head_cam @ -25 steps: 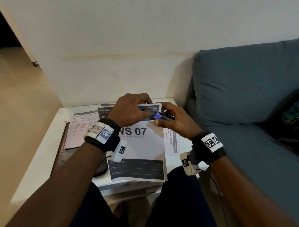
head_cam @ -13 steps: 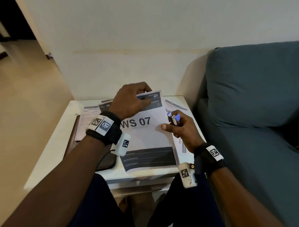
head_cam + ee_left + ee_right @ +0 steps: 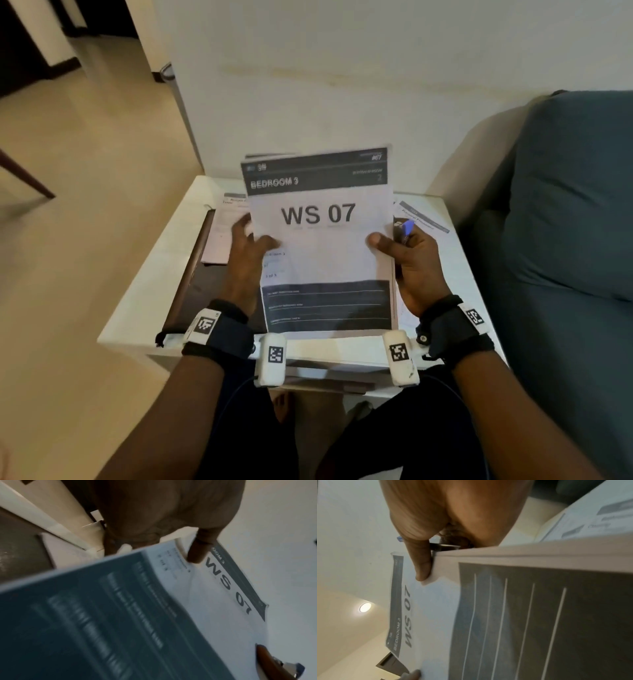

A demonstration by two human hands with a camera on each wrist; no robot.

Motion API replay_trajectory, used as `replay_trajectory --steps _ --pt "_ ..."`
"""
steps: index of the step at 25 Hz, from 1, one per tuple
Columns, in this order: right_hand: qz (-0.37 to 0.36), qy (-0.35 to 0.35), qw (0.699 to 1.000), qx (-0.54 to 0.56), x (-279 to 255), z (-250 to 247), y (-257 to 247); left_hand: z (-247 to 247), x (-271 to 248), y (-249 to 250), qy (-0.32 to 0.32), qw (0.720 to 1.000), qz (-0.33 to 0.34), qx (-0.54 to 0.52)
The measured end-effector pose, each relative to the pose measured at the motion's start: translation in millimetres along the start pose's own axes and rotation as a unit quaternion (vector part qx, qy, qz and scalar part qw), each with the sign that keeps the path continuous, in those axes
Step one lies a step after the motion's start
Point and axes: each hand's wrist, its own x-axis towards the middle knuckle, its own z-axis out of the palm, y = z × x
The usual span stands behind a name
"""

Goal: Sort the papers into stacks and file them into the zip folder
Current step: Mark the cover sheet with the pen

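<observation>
A stack of papers headed "BEDROOM 3 / WS 07" stands upright, its bottom edge near the front of the white side table. My left hand holds its left edge, thumb on the front sheet. My right hand pinches the right edge with the thumb in front, and its fingers also hold a blue binder clip. The brown zip folder lies flat on the table's left side. The fingers behind the stack are hidden.
Loose printed sheets lie on the table at the left, partly on the folder, and at the right. A blue-grey sofa is close on the right, a white wall is behind the table, and tiled floor is on the left.
The WS 07 stack went from lying flat to standing upright. My left hand moved from its top to its left edge; my right hand, still with the clip, took the right edge.
</observation>
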Motion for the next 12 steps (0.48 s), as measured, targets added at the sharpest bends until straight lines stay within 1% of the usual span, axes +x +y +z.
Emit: replay_trajectory --steps 1,2,3,5,8,12 --pt "0.006 -0.002 0.999 0.033 4 7 4 -8 1 -12 -0.031 0.999 -0.03 -0.021" --pt "0.01 0.003 0.999 0.052 10 13 9 -12 3 -18 -0.048 0.998 -0.04 -0.024" --pt "0.018 0.009 0.998 0.06 15 19 15 -15 4 -21 -0.046 0.998 -0.042 -0.016" --pt "0.047 0.026 0.997 0.058 25 30 29 -22 13 -24 -0.024 0.999 -0.042 0.014" --pt "0.096 0.051 0.994 -0.019 34 39 51 -47 37 -35 -0.005 0.997 -0.065 0.031" --pt "0.108 0.055 0.984 -0.132 55 58 91 -92 74 -56 0.02 0.994 -0.095 0.047"
